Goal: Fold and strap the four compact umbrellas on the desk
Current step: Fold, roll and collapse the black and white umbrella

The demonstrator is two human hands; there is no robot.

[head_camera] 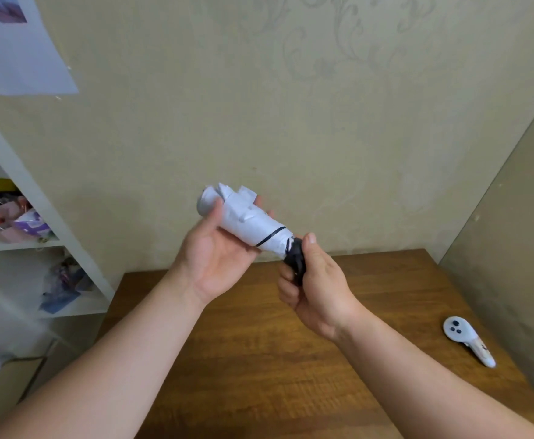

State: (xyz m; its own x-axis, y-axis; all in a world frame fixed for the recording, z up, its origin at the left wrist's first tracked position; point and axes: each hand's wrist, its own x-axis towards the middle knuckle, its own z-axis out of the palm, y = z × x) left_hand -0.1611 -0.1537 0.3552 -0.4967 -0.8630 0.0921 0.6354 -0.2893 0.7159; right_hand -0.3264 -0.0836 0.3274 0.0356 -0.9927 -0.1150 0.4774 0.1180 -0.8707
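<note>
A white compact umbrella (246, 220) with a thin black line near its lower end is held in the air above the wooden desk (291, 359). It is collapsed, its canopy rolled around the shaft, tilted up to the left. My left hand (218, 251) cradles the white canopy from below, thumb on the upper side. My right hand (310, 289) is closed around the black handle (295, 259) at the lower right end. No other umbrella is in view.
A white handheld controller (468, 339) lies on the desk at the right. A white shelf unit (37, 217) with cluttered items stands at the left. The patterned wall is right behind the desk, with a side wall at the right.
</note>
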